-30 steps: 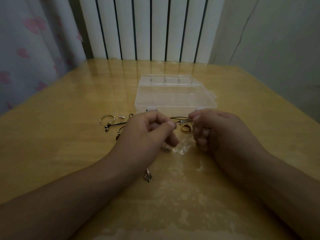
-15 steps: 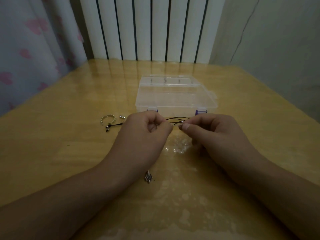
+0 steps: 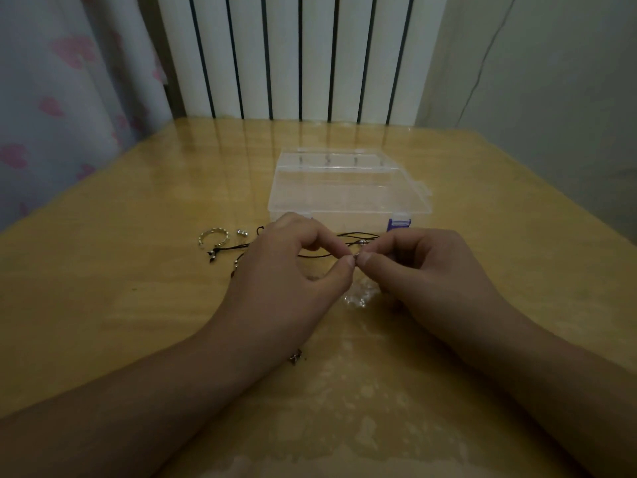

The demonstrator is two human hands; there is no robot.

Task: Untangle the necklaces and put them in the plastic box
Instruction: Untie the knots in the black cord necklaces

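A clear plastic box [image 3: 348,188] with purple latches stands closed at the table's middle, just beyond my hands. Thin black cord necklaces [image 3: 358,236] with small silver pieces lie tangled in front of it. My left hand [image 3: 289,270] and my right hand [image 3: 427,267] meet fingertip to fingertip above the table, each pinching the cord at a small silver bead. A cord end with a dark pendant [image 3: 220,251] trails left of my left hand. How the cords cross under my hands is hidden.
A silver bangle [image 3: 213,235] and a small silver charm [image 3: 242,232] lie left of the box. Another small metal piece [image 3: 295,357] lies by my left wrist. A white radiator [image 3: 293,56] stands behind the wooden table [image 3: 103,305], and a curtain hangs at the left.
My hands have drawn closer together and lifted a little. The fingertips now meet on a silver bead. A gold ring seen earlier by my right hand is hidden.
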